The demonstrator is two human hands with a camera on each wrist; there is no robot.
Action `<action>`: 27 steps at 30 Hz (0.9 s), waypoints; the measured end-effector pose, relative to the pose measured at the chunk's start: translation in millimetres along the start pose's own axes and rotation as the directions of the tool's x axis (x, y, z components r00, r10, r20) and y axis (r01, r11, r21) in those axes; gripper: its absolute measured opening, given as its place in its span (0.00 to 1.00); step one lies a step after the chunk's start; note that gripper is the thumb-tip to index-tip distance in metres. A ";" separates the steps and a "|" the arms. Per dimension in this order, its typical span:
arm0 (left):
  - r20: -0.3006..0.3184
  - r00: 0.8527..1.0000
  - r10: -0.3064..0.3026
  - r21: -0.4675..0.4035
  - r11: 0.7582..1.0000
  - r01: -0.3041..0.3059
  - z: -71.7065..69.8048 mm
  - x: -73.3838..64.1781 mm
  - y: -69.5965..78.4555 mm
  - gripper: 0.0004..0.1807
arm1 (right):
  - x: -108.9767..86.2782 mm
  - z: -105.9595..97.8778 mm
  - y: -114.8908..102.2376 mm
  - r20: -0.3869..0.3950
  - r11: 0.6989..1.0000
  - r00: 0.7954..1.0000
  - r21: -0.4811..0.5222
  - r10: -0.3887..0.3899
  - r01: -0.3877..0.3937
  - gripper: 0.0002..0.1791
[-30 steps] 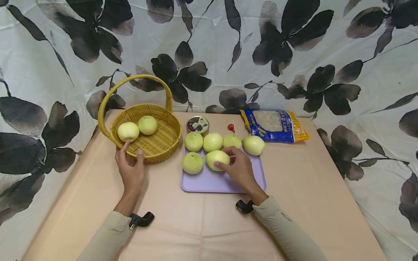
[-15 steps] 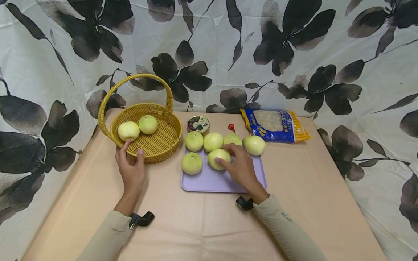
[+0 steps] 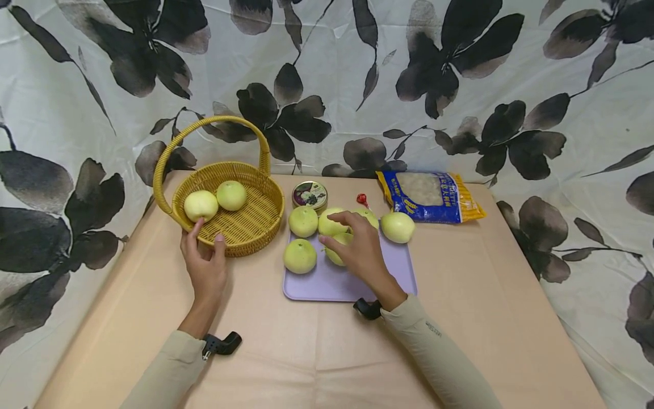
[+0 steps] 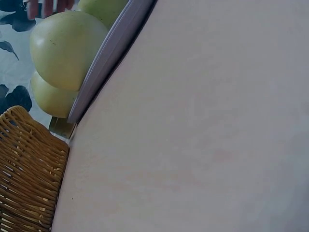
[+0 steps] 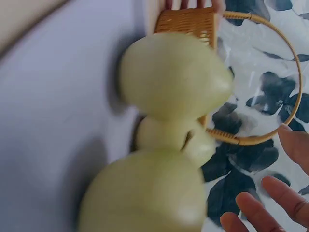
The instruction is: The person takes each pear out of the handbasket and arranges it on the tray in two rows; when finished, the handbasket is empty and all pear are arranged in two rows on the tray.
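In the head view, my right hand hovers over a purple tray, thumb and fingers spread apart. Just beneath it lies a pale green apple, partly hidden by the thumb. Beside that one sits another apple, and several more line the tray's far side. The right wrist view shows the fingers clear of the apples. On the left, my left hand holds the near rim of a yellow wicker basket, index finger over the edge and thumb outside. Two apples rest inside it.
Behind the tray stands a round tin with a printed lid. A small red-wrapped lollipop and a blue-and-yellow packet lie at the back right. The basket's tall handle arches upward. Flowered cloth hangs behind the table.
My right hand had its thumb and fingers around the front apple; it has let go, moved slightly up and left, and spread its fingers. That apple shifted slightly right earlier. The left hand stays put.
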State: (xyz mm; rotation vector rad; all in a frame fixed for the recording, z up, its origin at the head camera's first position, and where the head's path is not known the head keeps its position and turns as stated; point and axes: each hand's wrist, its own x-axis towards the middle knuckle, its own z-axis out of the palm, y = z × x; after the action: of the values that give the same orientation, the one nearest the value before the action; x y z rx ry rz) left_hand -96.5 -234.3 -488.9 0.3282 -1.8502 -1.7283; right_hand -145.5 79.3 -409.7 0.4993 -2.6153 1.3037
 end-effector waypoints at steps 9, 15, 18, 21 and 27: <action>-0.004 1.000 -0.006 0.021 1.000 0.006 -0.3 -1.6 0.3 0.32 | 17.1 21.4 -35.0 0.006 0.994 0.998 0.094 -0.059 0.058 0.26; -0.005 1.000 -0.012 0.031 0.999 0.012 0.2 -2.1 2.1 0.32 | 31.4 38.3 -53.8 0.014 0.982 0.995 0.163 -0.102 0.098 0.28; -0.004 1.000 -0.013 0.034 0.999 0.013 0.4 -2.2 3.2 0.32 | 38.2 46.6 -63.5 0.026 0.977 0.993 0.185 -0.116 0.109 0.30; 0.001 1.000 -0.012 0.035 0.999 0.012 0.3 -1.7 4.0 0.32 | 44.2 56.0 -73.1 0.034 0.971 0.991 0.207 -0.126 0.116 0.31; -0.003 1.000 -0.022 0.037 0.999 0.022 -0.4 -1.1 3.4 0.32 | 56.5 79.6 -89.2 0.027 0.964 0.993 0.245 -0.118 0.108 0.35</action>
State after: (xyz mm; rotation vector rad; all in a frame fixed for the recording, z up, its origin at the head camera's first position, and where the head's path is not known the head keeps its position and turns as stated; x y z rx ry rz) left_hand -94.7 -233.7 -485.9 0.3666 -1.8857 -1.7090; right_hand -165.5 -46.6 -374.4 0.7093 -2.4289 1.5998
